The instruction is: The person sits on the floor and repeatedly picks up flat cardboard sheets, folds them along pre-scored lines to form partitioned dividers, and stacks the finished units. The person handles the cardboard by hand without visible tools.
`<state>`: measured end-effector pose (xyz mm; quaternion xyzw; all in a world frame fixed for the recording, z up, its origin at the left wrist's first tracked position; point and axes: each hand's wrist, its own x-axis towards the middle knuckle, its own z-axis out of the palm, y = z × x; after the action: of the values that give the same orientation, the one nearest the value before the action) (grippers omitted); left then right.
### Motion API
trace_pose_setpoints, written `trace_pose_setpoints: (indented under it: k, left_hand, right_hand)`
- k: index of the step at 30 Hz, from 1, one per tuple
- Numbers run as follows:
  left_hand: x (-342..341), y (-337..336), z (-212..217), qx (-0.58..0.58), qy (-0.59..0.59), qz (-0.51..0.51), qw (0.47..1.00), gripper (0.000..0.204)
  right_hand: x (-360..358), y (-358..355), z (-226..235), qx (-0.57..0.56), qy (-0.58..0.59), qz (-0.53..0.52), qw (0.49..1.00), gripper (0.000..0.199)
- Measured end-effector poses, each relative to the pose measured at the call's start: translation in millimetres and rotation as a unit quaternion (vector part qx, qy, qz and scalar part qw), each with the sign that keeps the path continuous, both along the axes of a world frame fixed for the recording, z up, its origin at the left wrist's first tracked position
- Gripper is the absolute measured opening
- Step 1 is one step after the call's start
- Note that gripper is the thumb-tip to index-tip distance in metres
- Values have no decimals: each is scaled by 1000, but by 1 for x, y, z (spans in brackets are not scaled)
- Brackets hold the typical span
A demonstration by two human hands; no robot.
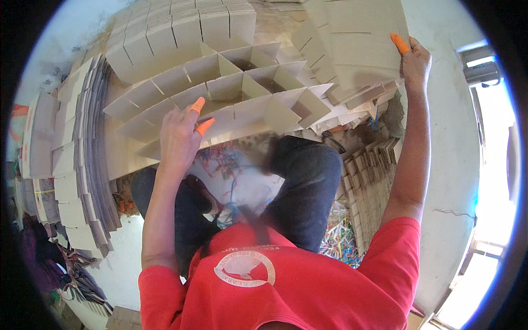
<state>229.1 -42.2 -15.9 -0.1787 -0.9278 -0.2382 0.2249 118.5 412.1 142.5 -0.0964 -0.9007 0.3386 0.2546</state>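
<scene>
In front of me stands a partly interlocked cardboard divider [225, 91], its long slotted strips on edge with short cross strips set between them at the right. My left hand [180, 132] is over the near left strip, thumb and forefinger apart under orange finger covers, with nothing seen held. At the far right my right hand [416, 60] grips the right edge of a slotted cardboard sheet [366, 41], an orange cover on one finger. That sheet lies tilted over other cardboard pieces. The fingers under its edge are hidden.
Slotted cardboard stacks stand at the far left [181, 27], along the left side [82, 148] and beside my right knee [371, 181]. Coloured strands [341, 236] litter the floor. A pale wall [454, 148] rises at the right.
</scene>
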Motion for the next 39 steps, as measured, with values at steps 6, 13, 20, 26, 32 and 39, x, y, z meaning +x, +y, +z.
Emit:
trace_pose_setpoints:
  k: [6, 13, 20, 26, 32, 39]
  left_hand:
    - [3, -3, -8, -10, 4, -4, 1000, 45]
    - [4, -11, -5, 0, 41, -3, 999, 49]
    - [6, -14, -10, -2, 53, 11, 999, 50]
    - [-1, 24, 8, -5, -44, -54, 998, 60]
    - [-32, 47, 21, -32, -181, -43, 982, 71]
    - [12, 11, 10, 11, -48, 15, 999, 64]
  right_hand:
    - [34, -84, -41, 41, -140, 28, 989, 56]
    - [34, -75, -97, -176, -202, 96, 959, 29]
    - [32, -59, -81, -240, -207, 104, 943, 29]
    - [36, -44, -73, -334, -118, 101, 930, 35]
    - [36, -41, -77, -212, -92, 106, 967, 34]
    - [46, -37, -54, -224, -93, 117, 963, 36]
